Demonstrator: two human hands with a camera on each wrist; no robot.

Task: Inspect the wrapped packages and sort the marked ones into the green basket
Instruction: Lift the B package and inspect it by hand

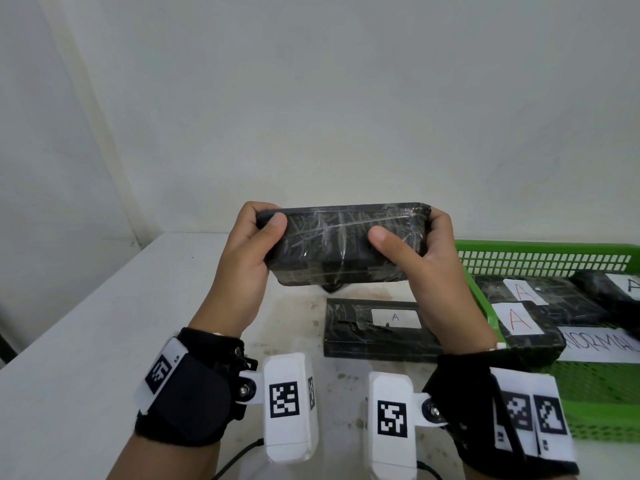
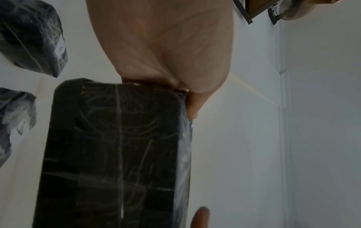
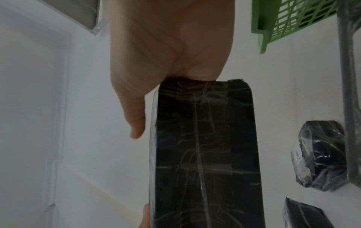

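1. A person holds a black wrapped package (image 1: 341, 244) in the air at the centre of the head view, above a white table (image 1: 86, 323). The left hand (image 1: 249, 251) grips its 9 o'clock end and the right hand (image 1: 426, 258) grips its 3 o'clock end, each with the thumb on the near face and the fingers curled behind.
2. The green basket (image 1: 540, 254) sits at 4 o'clock from the held package and already contains packages with white labels marked "A" (image 1: 519, 318).
3. Another labelled package (image 1: 377, 327) lies flat on the table at 6 o'clock, just below the held one.
4. Risk: the faces shown to all three cameras carry no label. If the far side goes unchecked, the package could be sorted wrongly.
5. Risk: the wrap looks glossy and slick, so turning it with only end grips could let it slip onto the package below.
6. Hidden: the far face of the held package and the fingers behind it.
7. Cut off: the basket's right edge, and a paper sheet (image 1: 599, 342) in it reading roughly "NORMAL".
8. The wrist views are dim; two more wrapped bundles (image 3: 320, 154) appear there, their markings unreadable.
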